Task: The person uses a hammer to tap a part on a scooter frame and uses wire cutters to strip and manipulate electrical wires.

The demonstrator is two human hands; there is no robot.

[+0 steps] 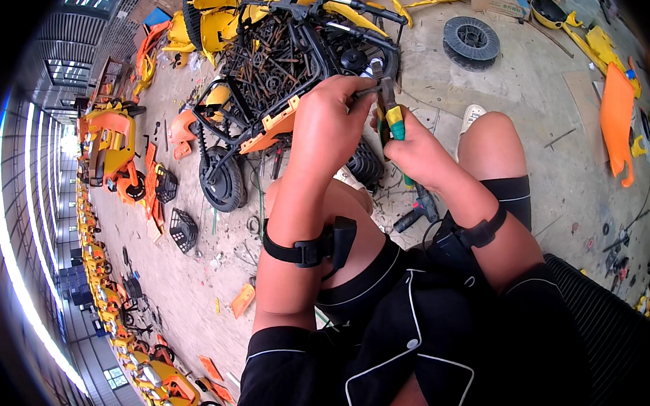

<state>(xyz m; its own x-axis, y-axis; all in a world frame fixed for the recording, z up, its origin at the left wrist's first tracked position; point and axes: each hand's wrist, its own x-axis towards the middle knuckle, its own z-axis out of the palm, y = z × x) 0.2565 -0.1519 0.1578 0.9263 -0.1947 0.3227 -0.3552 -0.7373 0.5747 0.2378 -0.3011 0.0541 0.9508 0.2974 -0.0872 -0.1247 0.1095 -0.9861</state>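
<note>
My right hand (417, 150) is wrapped round a pair of pliers (394, 123) with green and yellow handles, their metal jaws pointing up and away from me. Close beside the jaws, my left hand (334, 123) is closed, thumb and fingers pinched at a small dark piece that I cannot make out. Just beyond both hands stands a stripped black scooter frame (307, 48) with an orange panel (272, 124) along its side. A heap of rusty metal parts (270, 64) lies behind the frame's tubes.
A cordless drill (417, 211) rests on the floor below my right hand. A loose black wheel (222, 179) and a black basket (184, 230) are at left. At far right are a dark ring-shaped disc (471, 41) and an orange panel (617, 119). Yellow scooters (111, 144) line the left side.
</note>
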